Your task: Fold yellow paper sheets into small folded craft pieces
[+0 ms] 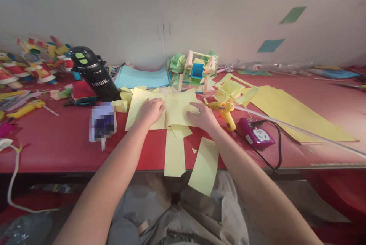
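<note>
In front of me a yellow paper sheet [134, 113] lies on the left, and a second yellow sheet [180, 109] with a crease meets or overlaps it on the right. My left hand [152, 110] rests on the left sheet, fingers laid out towards the join. At the other sheet's right side, my right hand [202, 117] has its fingers spread over the paper. Neither hand grips anything. Closer to me are a narrow yellow strip [174, 155] and a yellow paper piece [203, 165] that overhangs the table edge.
A yellow glue gun [224, 111] and purple power socket [257, 134] are at right, beside large yellow paper [297, 117]. Behind stand blue sheets [143, 76] and a paper-and-stick model [197, 70]. Left are a black bottle [95, 73] and a phone-like object [103, 122].
</note>
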Demonstrator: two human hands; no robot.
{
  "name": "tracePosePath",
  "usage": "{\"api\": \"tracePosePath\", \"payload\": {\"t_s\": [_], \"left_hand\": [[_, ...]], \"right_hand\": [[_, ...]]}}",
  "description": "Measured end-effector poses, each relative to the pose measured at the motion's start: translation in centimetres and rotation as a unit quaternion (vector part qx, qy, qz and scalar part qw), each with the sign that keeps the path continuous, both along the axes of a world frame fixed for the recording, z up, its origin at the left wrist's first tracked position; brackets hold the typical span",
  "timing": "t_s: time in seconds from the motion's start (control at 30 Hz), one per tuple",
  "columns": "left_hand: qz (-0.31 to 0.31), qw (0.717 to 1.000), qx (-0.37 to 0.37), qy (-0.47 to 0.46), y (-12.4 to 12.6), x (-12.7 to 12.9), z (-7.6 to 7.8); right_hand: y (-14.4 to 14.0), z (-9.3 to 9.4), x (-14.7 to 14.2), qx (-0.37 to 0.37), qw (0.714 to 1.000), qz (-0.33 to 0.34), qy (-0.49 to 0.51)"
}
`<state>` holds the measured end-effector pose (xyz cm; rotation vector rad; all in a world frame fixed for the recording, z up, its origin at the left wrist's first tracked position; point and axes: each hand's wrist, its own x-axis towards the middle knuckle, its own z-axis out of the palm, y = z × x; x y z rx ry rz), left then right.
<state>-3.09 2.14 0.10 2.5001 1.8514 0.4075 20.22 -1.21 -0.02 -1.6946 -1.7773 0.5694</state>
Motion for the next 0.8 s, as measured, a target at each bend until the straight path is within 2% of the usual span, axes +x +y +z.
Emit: {"api": "tracePosePath", "payload": {"t_s": [0.23, 0.43, 0.6, 0.8], "left_hand": [[-0.021, 0.992, -0.119, 0.024, 0.16, -0.49, -0.14], [-0.011, 0.989, -0.141, 0.039, 0.23, -0.44, -0.14], [0.0, 0.993, -0.116, 0.036, 0.11, -0.3, -0.17], [0.036, 0.999, -0.01, 0.021, -0.15, -0.01, 0.18]], "right_hand": [[-0.05, 0.2, 0.22, -0.01, 1.0, 0.012, -0.01], [-0.27, 0.48, 0.03, -0.019, 0.999, 0.02, -0.029], [-0.26, 0.39, 0.15, -0.01, 1.0, 0.022, -0.005], [-0.32, 0.45, 0.21, -0.007, 1.0, 0.017, 0.018]]}}
